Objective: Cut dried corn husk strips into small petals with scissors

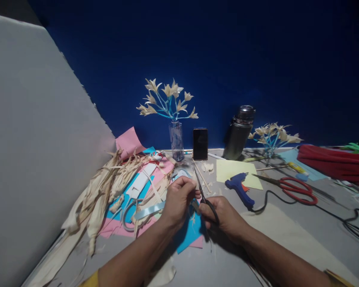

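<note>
My right hand (219,217) is closed around the black handles of a pair of scissors (211,209), whose blades point up and away. Close beside the blades, my left hand (179,199) is closed, thumb and fingers pressed together; what it pinches is too small and hidden to name. Beneath both hands lie blue paper (190,235) and some pink paper. A light blue ribbon (149,210) stretches out left of my left hand, among dried corn husks (107,187).
A glass bottle (176,139) holds husk flowers (170,93); a phone (200,143) and a flask (239,133) stand by the wall. Rightward lie a blue glue gun (241,189) on yellow paper (233,169), red-handled scissors (297,191), a black cord (332,217) and red cloth (332,161).
</note>
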Available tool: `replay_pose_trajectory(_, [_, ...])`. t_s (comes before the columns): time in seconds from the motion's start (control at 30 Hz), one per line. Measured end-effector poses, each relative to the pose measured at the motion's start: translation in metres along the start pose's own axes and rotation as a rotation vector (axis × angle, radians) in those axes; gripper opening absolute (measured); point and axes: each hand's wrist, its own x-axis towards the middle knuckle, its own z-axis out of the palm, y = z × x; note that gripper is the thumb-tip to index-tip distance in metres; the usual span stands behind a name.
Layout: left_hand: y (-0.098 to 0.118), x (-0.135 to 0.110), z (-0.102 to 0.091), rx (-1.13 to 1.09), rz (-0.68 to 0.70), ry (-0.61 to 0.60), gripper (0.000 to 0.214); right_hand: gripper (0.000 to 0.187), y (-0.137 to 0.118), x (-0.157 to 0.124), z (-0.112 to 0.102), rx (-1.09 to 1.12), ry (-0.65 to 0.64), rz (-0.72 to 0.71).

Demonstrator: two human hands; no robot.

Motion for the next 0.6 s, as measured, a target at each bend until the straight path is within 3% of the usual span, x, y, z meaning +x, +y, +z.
replay_pose_trajectory(0.4, [0.002, -0.002, 0.000, -0.004, -0.023, 0.005, 0.019, 0.045, 0.003, 0.002, -0.002, 0.021, 0.016, 0.005])
replay_pose_trajectory(0.6, [-0.001, -0.006, 0.002, 0.013, -0.063, -0.027, 0.019, 0.032, -0.006, 0.006, -0.012, 0.132, 0.283, -0.139])
